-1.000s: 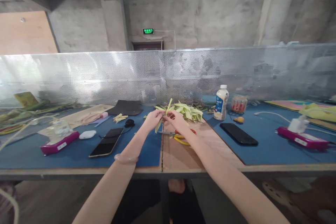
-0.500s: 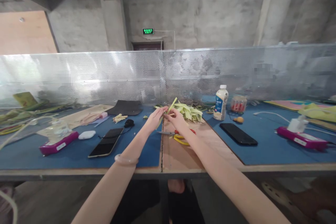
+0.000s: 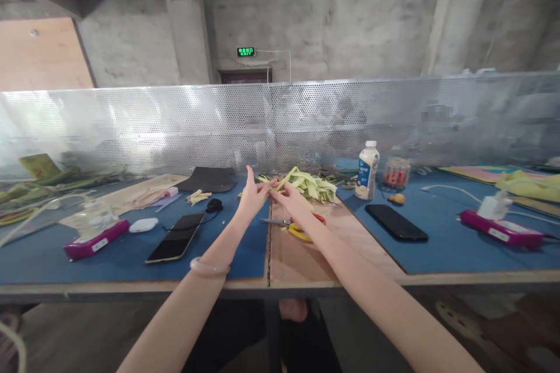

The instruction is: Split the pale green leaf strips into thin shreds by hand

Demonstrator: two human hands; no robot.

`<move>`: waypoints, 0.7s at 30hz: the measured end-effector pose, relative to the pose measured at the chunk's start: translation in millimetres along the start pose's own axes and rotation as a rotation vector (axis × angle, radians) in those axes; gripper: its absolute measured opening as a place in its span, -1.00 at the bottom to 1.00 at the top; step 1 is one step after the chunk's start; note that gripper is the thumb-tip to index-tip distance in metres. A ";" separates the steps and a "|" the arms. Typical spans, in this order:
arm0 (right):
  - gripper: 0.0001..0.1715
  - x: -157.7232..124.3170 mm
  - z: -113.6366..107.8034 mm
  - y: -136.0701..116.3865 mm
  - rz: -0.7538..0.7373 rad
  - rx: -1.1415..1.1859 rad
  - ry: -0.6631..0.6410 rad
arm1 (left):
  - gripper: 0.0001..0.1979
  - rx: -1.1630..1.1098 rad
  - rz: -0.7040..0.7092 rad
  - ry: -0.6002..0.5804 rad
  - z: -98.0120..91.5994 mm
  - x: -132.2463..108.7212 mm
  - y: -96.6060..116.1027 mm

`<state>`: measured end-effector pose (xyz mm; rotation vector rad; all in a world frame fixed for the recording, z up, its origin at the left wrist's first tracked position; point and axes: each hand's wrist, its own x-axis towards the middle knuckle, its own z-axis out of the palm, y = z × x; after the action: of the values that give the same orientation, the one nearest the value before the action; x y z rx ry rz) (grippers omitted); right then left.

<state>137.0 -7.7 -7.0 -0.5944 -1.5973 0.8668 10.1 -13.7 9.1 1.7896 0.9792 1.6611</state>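
Observation:
My left hand (image 3: pixel 252 197) and my right hand (image 3: pixel 292 200) meet over the middle of the table. Both pinch one yellow-green leaf strip (image 3: pixel 286 178), which slants up to the right between them. Some fingers of the left hand stick up, the others grip the strip. Just behind the hands lies a pile of green leaf strips (image 3: pixel 311 184). Scissors with red and yellow handles (image 3: pixel 294 225) lie on the brown board (image 3: pixel 301 256) under my right wrist. A pale bangle (image 3: pixel 209 267) sits on my left forearm.
A black phone (image 3: pixel 175 237), a white earbud case (image 3: pixel 144 224) and a magenta box (image 3: pixel 95 239) lie at left. A drink bottle (image 3: pixel 367 171), a red-filled jar (image 3: pixel 398 173), another black phone (image 3: pixel 396 222) and a magenta box (image 3: pixel 502 228) are at right. A perforated metal screen (image 3: pixel 175 122) runs behind.
The strip has been turned from hanging down below the hands to slanting up to the right. Both hands shifted slightly away from me, and some left-hand fingers have lifted.

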 end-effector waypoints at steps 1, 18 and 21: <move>-0.62 -0.1 -0.1 -0.1 0.008 0.014 -0.006 | -0.23 0.006 0.010 0.007 0.1 0.4 -0.3; -0.72 0.8 -4.6 4.5 0.042 0.132 0.022 | -0.65 0.115 0.041 0.047 -2.8 1.1 1.6; -0.73 1.0 -3.2 3.0 0.066 0.199 0.022 | -0.65 0.123 0.047 0.061 -3.9 1.9 0.6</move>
<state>139.7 -4.4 -8.7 -0.5152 -1.4577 1.0508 6.3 -13.0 11.3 1.8635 1.0963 1.7270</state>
